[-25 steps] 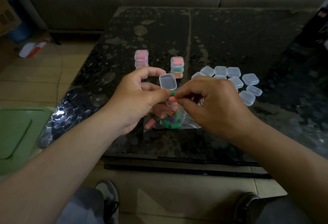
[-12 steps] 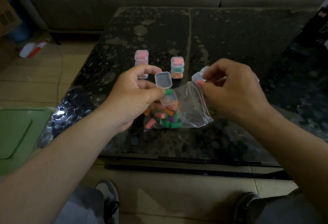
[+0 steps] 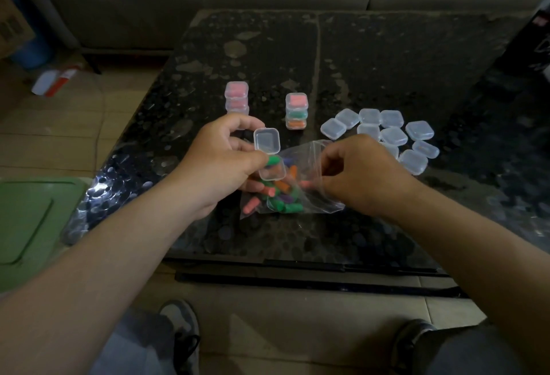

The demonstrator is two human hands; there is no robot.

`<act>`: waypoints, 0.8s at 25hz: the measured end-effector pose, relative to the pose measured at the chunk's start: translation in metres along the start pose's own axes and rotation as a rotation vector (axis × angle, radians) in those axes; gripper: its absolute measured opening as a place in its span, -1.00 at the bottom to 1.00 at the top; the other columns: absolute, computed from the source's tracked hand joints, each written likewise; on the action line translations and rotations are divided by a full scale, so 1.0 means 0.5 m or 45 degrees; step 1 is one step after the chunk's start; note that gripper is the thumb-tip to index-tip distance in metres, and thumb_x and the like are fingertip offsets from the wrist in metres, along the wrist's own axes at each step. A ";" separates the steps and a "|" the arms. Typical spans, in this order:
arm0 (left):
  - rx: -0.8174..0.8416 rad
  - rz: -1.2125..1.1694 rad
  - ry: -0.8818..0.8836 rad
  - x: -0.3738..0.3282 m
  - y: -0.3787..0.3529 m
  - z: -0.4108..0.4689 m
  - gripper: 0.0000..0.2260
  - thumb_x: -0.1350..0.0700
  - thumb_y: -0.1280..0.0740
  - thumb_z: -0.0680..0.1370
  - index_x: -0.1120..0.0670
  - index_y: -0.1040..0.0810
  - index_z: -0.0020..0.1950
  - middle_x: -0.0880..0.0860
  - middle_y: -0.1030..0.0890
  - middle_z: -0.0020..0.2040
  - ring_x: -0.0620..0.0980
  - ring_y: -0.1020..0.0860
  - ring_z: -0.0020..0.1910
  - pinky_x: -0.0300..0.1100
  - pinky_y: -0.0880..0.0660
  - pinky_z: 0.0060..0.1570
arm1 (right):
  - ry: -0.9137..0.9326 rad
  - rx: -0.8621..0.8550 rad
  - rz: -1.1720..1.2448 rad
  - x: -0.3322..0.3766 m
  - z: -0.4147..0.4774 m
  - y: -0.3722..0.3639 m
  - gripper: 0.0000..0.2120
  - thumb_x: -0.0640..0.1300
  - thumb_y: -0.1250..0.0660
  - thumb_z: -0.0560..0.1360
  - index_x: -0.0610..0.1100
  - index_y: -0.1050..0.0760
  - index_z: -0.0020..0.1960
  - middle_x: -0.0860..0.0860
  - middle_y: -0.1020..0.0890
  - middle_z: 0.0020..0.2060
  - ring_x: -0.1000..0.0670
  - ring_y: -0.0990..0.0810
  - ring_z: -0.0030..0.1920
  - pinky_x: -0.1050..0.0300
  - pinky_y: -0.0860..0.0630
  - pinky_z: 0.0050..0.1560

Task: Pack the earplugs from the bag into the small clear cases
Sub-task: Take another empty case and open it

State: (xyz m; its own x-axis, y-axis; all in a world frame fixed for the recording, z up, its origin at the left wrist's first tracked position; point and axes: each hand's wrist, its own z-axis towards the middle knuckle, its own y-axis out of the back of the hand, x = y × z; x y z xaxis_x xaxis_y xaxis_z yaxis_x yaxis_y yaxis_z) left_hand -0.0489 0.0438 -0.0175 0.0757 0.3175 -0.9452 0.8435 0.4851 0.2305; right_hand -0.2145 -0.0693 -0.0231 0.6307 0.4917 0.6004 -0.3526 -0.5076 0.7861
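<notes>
Open clear case [image 3: 267, 141] gripped in the left hand [image 3: 220, 163], lid flipped up, green earplug [image 3: 273, 161] seen at its rim, right hand [image 3: 360, 175] curled at the mouth of the bag [image 3: 285, 197] lying on the table [image 3: 387, 56], its grasp not discernible, empty cases [image 3: 393, 136] clustered just beyond

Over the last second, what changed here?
The right hand left the open case, swung up to the right, then came down to the mouth of the bag; whether it grips an earplug is unclear. The left hand kept holding the open case. The filled stacks and empty cases stayed put.
</notes>
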 end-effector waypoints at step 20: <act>0.022 0.067 0.045 0.005 -0.001 0.002 -0.65 0.39 -0.43 0.51 0.00 -0.56 0.17 0.10 -0.70 -0.27 0.12 -0.72 -0.30 0.03 -0.63 -0.21 | 0.250 0.081 -0.021 0.000 0.006 -0.034 -0.91 -0.14 -0.51 0.45 0.02 -0.70 -0.07 0.11 -0.68 -0.17 0.16 -0.63 -0.18 0.23 -0.59 -0.14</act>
State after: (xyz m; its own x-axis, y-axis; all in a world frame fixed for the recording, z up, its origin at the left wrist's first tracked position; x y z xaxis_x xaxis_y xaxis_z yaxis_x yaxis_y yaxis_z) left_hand -0.0487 0.0435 -0.0201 0.1014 0.3709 -0.9231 0.8481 0.4529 0.2751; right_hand -0.2065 -0.0628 -0.0370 0.4871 0.6254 0.6096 -0.2954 -0.5389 0.7889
